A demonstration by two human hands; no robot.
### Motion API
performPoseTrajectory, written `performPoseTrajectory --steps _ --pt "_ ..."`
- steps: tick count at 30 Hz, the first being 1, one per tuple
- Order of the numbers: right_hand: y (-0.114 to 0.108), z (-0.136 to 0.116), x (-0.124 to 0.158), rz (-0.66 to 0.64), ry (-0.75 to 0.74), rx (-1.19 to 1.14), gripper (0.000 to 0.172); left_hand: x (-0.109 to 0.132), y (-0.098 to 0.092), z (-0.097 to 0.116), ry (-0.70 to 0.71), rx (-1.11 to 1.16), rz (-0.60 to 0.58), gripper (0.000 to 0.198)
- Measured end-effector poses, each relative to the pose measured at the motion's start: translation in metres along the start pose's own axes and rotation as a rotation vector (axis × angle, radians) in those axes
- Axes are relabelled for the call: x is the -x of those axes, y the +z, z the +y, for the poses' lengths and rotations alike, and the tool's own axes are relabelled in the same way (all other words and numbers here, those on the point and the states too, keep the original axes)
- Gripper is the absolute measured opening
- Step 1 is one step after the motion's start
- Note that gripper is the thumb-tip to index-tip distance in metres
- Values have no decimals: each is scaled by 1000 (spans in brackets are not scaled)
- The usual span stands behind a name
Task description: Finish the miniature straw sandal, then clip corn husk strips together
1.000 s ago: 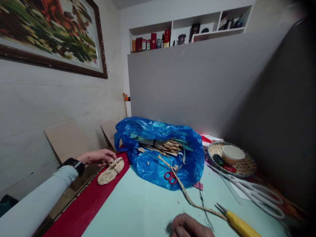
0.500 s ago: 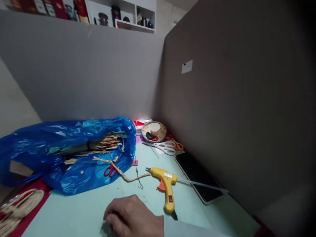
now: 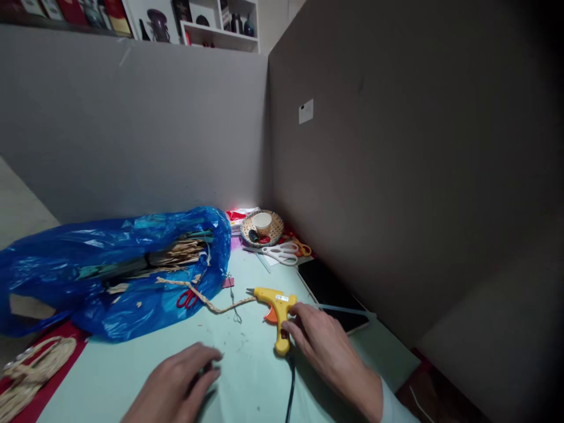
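Observation:
A yellow glue gun (image 3: 280,305) with an orange trigger lies on the pale green table, its nozzle pointing left and a clear glue stick out of its back. My right hand (image 3: 324,341) is at the gun's right side, thumb and fingers apart around the handle's upper part, not closed on it. Left of the gun, my left hand (image 3: 178,382) hovers low over the table with thumb and fingers apart and nothing between them. A thin braided strand (image 3: 210,304) runs from the blue bag to the nozzle. Beside it lies a twisted wire (image 3: 233,298).
A blue plastic bag (image 3: 132,317) of dried stalks fills the left. Red scissors (image 3: 187,299) rest on it. Behind are a woven basket (image 3: 275,226) with a white cup and white scissors (image 3: 284,254). A dark phone (image 3: 326,285) lies by the right partition. Coiled braid (image 3: 42,370) sits at left.
My right hand has moved from the front of the table to the glue gun's handle. My left hand has come into view at the lower left. The camera view has shifted.

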State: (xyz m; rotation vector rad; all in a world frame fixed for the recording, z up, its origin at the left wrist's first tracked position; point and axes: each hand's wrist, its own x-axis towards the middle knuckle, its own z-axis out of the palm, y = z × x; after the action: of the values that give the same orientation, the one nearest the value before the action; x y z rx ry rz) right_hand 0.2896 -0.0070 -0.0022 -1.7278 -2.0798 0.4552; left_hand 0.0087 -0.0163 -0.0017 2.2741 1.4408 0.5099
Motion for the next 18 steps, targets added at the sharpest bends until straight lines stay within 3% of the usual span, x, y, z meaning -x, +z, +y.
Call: performPoseTrajectory --steps 5,11,18 --pt "19 -12 -4 -40 -12 48 44 -49 20 16 38 -205 -22 31" --pt "17 -15 -24 -71 -38 89 24 -80 19 -3 -13 -312 45 30" --pt "14 -22 -42 -54 15 140 29 -92 22 -15 -51 -390 49 21"
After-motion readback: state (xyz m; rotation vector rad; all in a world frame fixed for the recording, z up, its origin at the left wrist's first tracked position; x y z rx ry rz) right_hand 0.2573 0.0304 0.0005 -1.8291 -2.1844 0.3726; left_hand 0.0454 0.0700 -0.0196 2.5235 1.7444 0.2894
